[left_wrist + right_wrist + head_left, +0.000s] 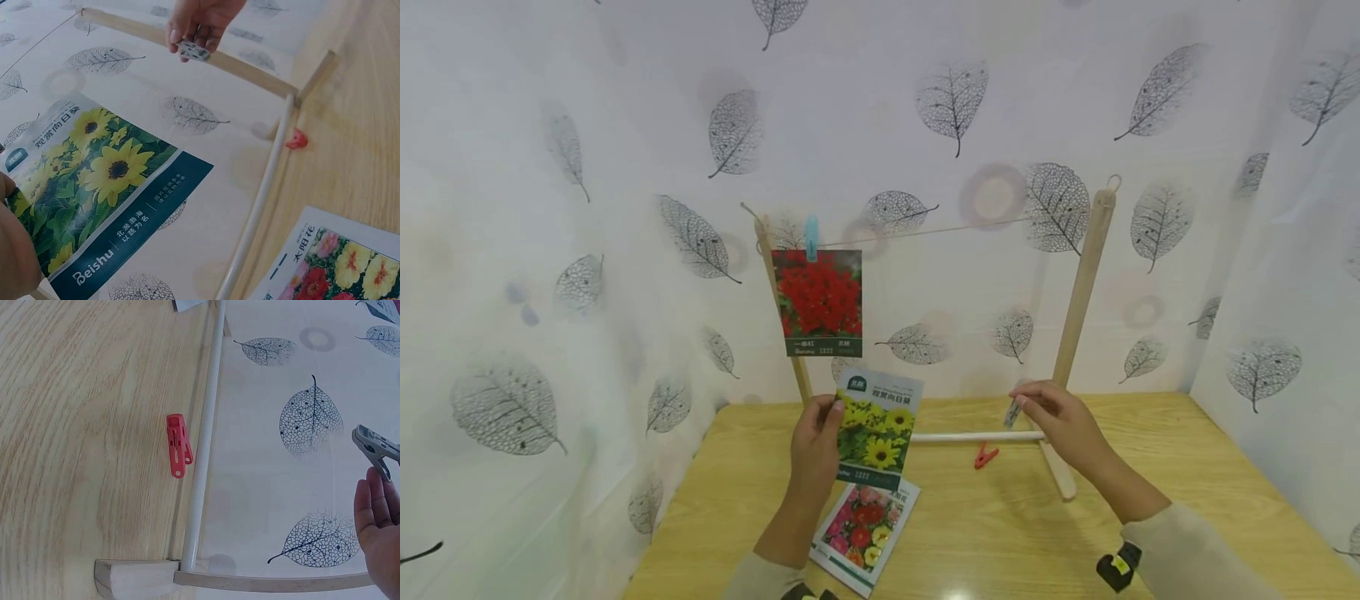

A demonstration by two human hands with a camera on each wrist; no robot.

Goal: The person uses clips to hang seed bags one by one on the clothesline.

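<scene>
My left hand [817, 442] pinches a seed packet with yellow sunflowers [877, 429] by its left edge, holding it up in front of the wooden frame. In the left wrist view the sunflower packet [94, 187] shows its dark green lower band. A grey clothespin [375, 447] is pinched between the thumb and fingers of my right hand [1063, 421], near the frame's right post. On the string hangs a red-flower packet [818, 304], clipped by a blue clothespin [812, 239]. A red clothespin [177, 447] lies on the table beside the white rod.
Another packet with mixed flowers [865, 533] lies on the wooden table [1000, 533] below my left hand. The frame has a right post [1084, 283], a left post [767, 250], a string [925, 232] between them and a white rod [970, 437] low down. Leaf-printed curtain surrounds the table.
</scene>
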